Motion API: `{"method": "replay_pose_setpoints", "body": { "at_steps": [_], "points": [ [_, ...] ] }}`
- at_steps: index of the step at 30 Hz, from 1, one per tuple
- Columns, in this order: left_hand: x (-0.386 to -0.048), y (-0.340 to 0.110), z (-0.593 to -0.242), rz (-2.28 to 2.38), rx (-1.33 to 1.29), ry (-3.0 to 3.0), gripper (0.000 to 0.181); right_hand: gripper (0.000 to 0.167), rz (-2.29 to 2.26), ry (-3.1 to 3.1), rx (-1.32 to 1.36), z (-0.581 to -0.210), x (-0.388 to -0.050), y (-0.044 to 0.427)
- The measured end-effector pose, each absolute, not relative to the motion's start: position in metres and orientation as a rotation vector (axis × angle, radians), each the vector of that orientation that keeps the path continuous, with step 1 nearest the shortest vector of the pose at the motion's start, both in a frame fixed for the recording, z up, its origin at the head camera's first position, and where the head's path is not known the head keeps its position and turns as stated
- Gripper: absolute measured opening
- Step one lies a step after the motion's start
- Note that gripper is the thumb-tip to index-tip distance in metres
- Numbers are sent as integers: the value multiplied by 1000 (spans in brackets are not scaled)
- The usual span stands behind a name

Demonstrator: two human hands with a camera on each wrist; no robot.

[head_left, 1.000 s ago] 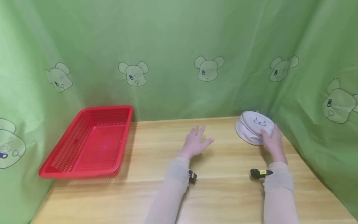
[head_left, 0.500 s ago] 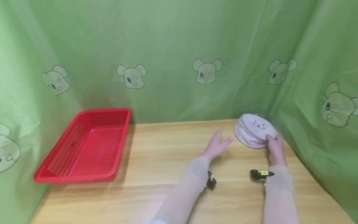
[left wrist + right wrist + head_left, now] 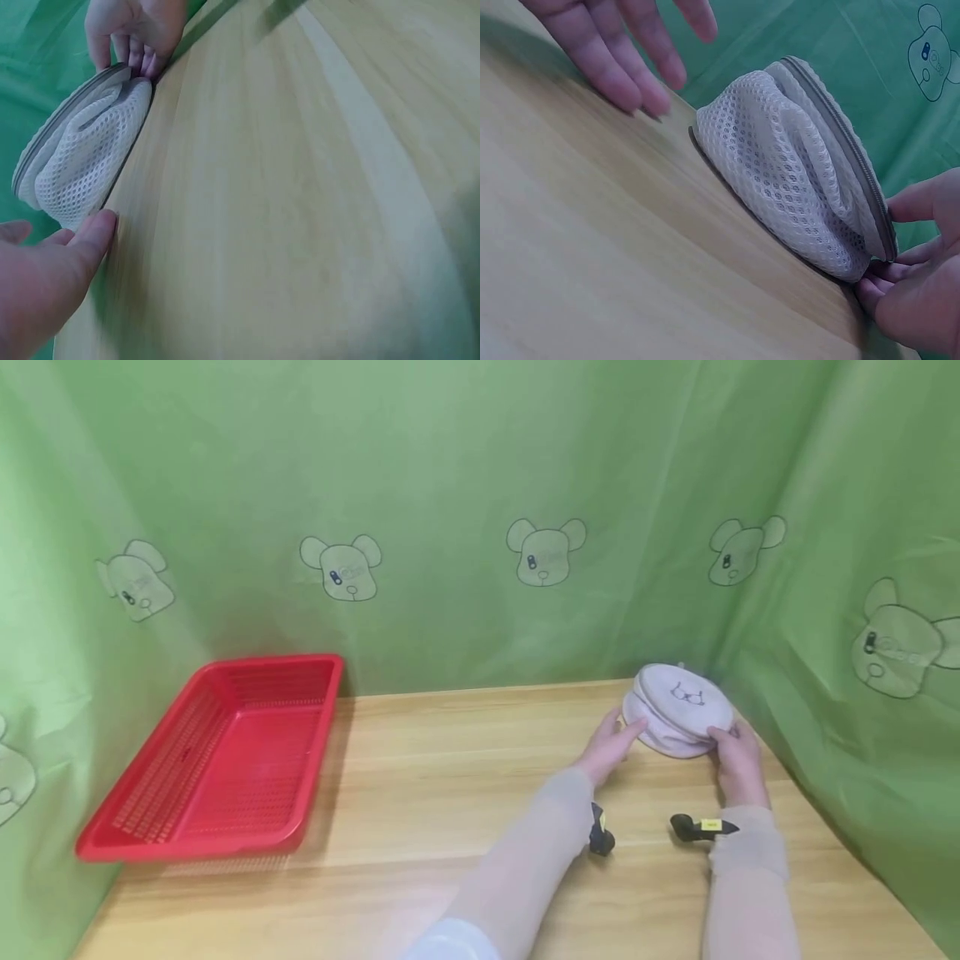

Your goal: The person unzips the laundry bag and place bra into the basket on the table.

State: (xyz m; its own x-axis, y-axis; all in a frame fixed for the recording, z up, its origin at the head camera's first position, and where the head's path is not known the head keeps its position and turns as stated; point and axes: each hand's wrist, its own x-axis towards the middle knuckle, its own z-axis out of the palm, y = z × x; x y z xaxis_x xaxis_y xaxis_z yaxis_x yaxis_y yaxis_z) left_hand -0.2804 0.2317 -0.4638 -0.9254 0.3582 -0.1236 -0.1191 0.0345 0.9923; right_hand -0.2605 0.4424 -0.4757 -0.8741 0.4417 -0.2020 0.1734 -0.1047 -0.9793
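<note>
A round white mesh laundry bag (image 3: 684, 697) sits at the back right of the wooden table. Its flat lid carries a dark line drawing, and a grey zipper (image 3: 855, 150) runs round the rim in the right wrist view. The soft mesh side (image 3: 97, 154) sags in folds under the lid. My right hand (image 3: 741, 764) pinches the bag's right edge, thumb on top and fingers beneath. On the other side, my left hand (image 3: 607, 747) is beside the bag's left edge with fingers extended; in the right wrist view a gap separates its fingertips from the mesh.
A red perforated plastic basket (image 3: 262, 760) stands at the left of the table (image 3: 450, 793). Green curtain (image 3: 435, 460) with bear-head prints hangs behind and along both sides, close to the bag.
My left hand has moved right across the table to the bag's left side. My right hand has kept its place at the right edge, and the lid has tilted slightly.
</note>
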Motion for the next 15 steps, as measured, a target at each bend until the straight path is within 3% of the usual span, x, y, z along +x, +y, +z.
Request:
{"method": "replay_pose_setpoints", "body": {
  "at_steps": [15],
  "points": [
    [-289,240,-470,1935,285,1842,77,77,2210,-1928,-598,-477,-253,439]
  ]
}}
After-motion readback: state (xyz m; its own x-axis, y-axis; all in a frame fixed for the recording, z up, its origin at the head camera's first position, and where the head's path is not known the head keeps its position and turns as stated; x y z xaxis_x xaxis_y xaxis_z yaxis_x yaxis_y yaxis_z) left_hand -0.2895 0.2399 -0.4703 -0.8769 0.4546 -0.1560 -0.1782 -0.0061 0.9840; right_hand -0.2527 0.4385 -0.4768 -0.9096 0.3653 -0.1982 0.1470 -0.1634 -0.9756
